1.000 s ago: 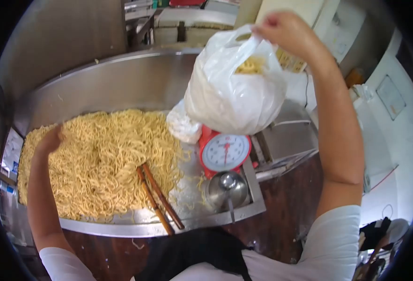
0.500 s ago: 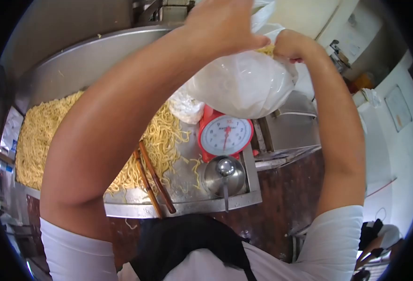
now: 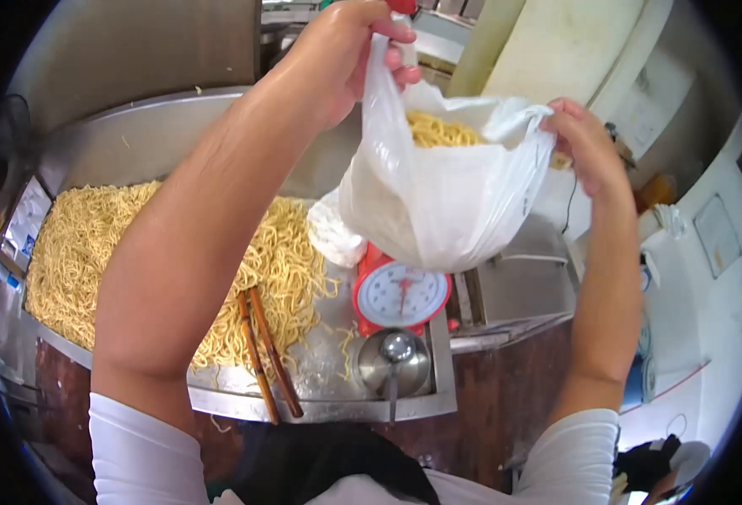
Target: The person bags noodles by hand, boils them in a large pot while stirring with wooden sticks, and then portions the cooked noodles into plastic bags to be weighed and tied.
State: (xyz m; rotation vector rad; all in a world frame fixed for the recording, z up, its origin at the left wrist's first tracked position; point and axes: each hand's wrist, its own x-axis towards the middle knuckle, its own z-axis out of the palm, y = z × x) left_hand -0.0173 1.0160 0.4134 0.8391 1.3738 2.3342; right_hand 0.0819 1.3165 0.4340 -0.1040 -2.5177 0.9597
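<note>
A white plastic bag [image 3: 447,202] with yellow noodles [image 3: 440,131] showing in its opening hangs above a red dial scale [image 3: 401,295]. Its left handle is gripped by my left hand [image 3: 358,55], whose fingers are curled round the plastic. On the right side, my right hand [image 3: 585,143] pinches the other handle. The bag's mouth is spread between my two hands. Whether the bag's bottom touches the scale's top cannot be seen. A crumpled clear plastic bag [image 3: 334,231] lies just left of the scale.
Loose noodles [image 3: 93,252] are heaped in a large metal tray [image 3: 320,412]. Two wooden sticks [image 3: 272,353] lean over its front edge. A metal bowl [image 3: 371,374] with a ladle [image 3: 397,346] sits before the scale. A metal box [image 3: 527,286] stands to the right.
The bag's handles have been pulled up and apart, so its opening and the noodles show more. My right hand has moved right and down. My left hand has moved left and down.
</note>
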